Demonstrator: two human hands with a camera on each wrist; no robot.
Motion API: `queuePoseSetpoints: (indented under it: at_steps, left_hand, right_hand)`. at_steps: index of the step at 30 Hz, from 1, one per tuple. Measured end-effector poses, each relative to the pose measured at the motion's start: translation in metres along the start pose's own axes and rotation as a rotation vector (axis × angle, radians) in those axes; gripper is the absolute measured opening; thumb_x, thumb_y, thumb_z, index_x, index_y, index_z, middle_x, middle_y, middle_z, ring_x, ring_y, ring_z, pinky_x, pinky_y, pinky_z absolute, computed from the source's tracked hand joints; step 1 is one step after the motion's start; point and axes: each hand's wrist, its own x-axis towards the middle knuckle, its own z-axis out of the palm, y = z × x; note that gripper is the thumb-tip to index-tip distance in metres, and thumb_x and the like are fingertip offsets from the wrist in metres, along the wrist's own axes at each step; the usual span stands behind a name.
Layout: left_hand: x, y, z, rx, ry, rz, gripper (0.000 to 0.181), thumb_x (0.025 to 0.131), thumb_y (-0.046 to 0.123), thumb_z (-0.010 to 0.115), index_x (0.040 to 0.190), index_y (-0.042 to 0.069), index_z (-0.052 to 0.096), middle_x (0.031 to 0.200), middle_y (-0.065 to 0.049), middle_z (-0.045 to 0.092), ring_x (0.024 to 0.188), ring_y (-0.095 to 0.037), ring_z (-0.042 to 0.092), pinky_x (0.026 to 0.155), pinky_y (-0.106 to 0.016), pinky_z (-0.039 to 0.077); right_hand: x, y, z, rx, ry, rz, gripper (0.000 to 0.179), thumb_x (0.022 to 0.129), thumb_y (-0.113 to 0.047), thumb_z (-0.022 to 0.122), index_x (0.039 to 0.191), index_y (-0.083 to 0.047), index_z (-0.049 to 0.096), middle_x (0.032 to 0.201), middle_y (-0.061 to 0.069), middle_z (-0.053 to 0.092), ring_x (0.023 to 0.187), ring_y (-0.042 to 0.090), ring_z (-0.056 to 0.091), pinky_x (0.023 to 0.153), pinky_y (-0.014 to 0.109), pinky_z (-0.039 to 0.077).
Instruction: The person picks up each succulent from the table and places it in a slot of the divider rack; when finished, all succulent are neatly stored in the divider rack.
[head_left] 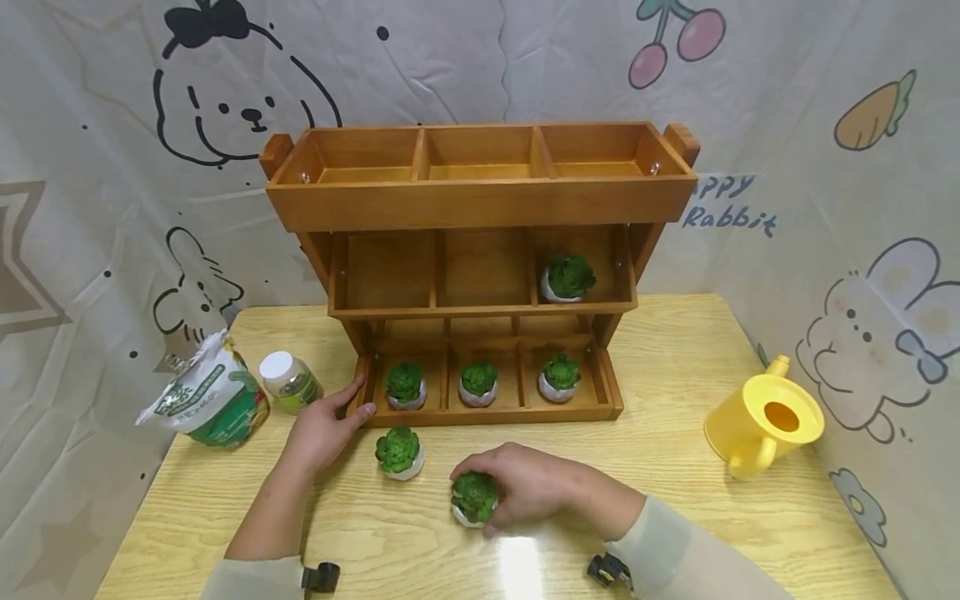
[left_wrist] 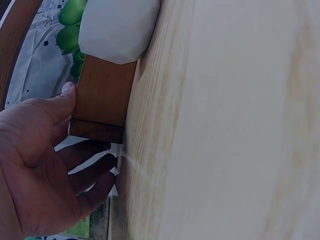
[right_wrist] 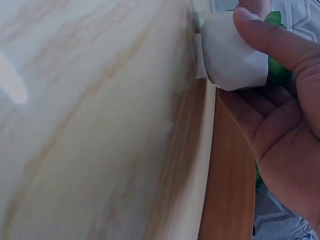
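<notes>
My right hand (head_left: 528, 483) holds a small potted succulent (head_left: 474, 498) low over the table, thumb and fingers round its white pot (right_wrist: 232, 52). At the lower left corner of a tiered wooden shelf (head_left: 480, 204), my left hand (head_left: 324, 429) grips the end of the bottom tray, thumb on the front side and fingers round the end (left_wrist: 97, 131). Another potted succulent (head_left: 400, 454) stands on the table between the hands, just before the shelf. Three more succulents (head_left: 478, 383) sit one per compartment in the bottom tier. One succulent (head_left: 567, 277) occupies the middle tier's right compartment.
Left of the shelf stand a white-lidded jar (head_left: 291, 383) and a green and white bag (head_left: 213, 396). A yellow watering can (head_left: 761, 421) is at the right of the wooden table (head_left: 660, 533). Printed cloth (head_left: 465, 67) hangs behind and at both sides.
</notes>
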Motion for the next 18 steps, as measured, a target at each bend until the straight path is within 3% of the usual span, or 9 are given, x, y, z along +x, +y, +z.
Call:
queuePoseSetpoints:
  at_steps: [8,18]
  left_hand:
    - [-0.001,-0.001,0.001,-0.002,0.006,0.007,0.066,0.103,0.051,0.062,0.16,0.024,0.043,0.155,-0.019,0.048,0.142,-0.047,0.043,0.113,-0.065,0.035]
    - [0.0,0.001,0.001,0.004,0.002,0.007,0.066,0.103,0.051,0.061,0.16,0.023,0.042,0.155,-0.02,0.048,0.142,-0.048,0.042,0.113,-0.065,0.035]
  right_hand:
    - [-0.003,0.0,-0.01,0.04,0.019,0.045,0.074,0.078,-0.024,0.094,0.144,-0.021,0.059,0.128,-0.014,0.065,0.115,0.0,0.06,0.102,0.024,0.05]
    - [-0.002,-0.005,-0.034,0.033,0.038,0.026,0.077,0.078,-0.022,0.093,0.146,-0.019,0.057,0.126,-0.012,0.067,0.11,0.0,0.062,0.098,0.024,0.051]
